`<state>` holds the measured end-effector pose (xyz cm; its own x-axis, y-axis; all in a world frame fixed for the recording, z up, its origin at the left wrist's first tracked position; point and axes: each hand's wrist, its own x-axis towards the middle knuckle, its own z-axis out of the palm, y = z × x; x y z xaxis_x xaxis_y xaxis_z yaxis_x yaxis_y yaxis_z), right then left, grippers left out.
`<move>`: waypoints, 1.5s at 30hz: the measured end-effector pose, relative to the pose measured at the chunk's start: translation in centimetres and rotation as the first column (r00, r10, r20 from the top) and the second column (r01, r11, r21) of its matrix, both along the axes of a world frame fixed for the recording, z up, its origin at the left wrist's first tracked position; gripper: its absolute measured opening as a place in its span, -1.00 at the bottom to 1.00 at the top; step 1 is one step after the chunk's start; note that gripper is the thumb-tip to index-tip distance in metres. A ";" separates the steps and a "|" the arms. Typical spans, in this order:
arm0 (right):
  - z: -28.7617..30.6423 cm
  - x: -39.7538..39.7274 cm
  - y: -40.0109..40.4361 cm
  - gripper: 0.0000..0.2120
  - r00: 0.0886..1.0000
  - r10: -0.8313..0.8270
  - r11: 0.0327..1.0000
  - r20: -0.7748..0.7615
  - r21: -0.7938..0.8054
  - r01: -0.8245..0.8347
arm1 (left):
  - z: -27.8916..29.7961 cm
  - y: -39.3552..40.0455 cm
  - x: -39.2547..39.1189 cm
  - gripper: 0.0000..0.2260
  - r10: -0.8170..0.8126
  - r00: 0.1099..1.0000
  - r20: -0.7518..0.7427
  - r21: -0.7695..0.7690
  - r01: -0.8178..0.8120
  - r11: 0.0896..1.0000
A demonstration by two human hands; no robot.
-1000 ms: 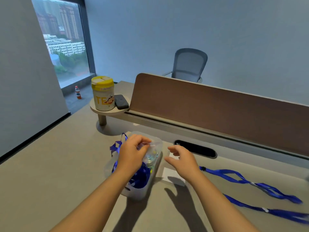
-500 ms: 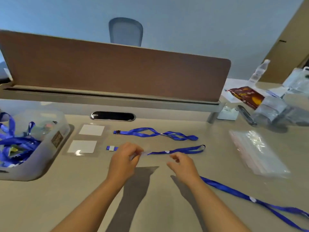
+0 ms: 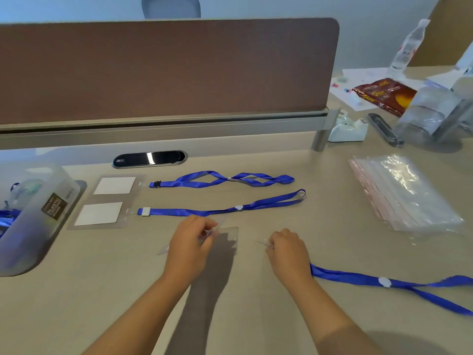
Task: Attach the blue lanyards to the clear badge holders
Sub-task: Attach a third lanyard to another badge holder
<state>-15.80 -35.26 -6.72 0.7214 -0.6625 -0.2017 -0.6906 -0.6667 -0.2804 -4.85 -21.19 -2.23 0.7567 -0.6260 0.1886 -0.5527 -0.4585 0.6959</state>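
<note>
My left hand [image 3: 190, 240] pinches a clear badge holder [image 3: 226, 238] just above the desk. My right hand [image 3: 288, 248] is closed on the clip end of a blue lanyard [image 3: 384, 281] that trails off to the right. Two more clear badge holders with white cards lie at the left, one [image 3: 115, 185] by a twisted blue lanyard [image 3: 222, 179], the other [image 3: 99, 213] by a straight blue lanyard [image 3: 222, 210]. Whether those lanyards are clipped on I cannot tell.
A frosted plastic bin [image 3: 38, 213] with more blue lanyards stands at the left edge. A stack of clear plastic bags [image 3: 404, 190] lies at the right. A brown divider panel [image 3: 163, 70] runs along the back, with a bottle [image 3: 407, 47], snack packet and tape dispenser [image 3: 345, 129] beyond.
The view swung from the bin to the desk middle, then dipped closer. My left hand now holds a clear badge holder and my right hand holds the near lanyard's end.
</note>
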 end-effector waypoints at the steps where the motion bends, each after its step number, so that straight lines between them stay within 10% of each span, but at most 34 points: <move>1: 0.3 0.1 0.3 -0.80 1.000 0.009 1.000 0.006 0.012 -0.009 | 0.1 0.1 0.0 -0.94 0.007 1.000 -0.002 -0.006 -0.007 1.000; 16: 9.0 4.3 4.7 -0.81 0.872 -0.250 0.736 0.421 0.668 -0.112 | 3.8 0.8 0.8 -0.84 0.145 0.978 -0.150 -0.173 -0.170 0.970; 37: 11.0 5.5 5.5 -0.85 0.861 -0.297 0.575 0.413 0.797 -0.184 | 4.8 1.6 1.5 -0.79 0.057 0.967 -0.248 -0.219 -0.114 0.969; 45: 11.8 6.4 5.8 -0.74 0.862 -0.354 0.519 0.364 0.843 -0.143 | 5.0 2.4 2.3 -0.73 -0.019 0.998 -0.064 -0.172 0.008 0.985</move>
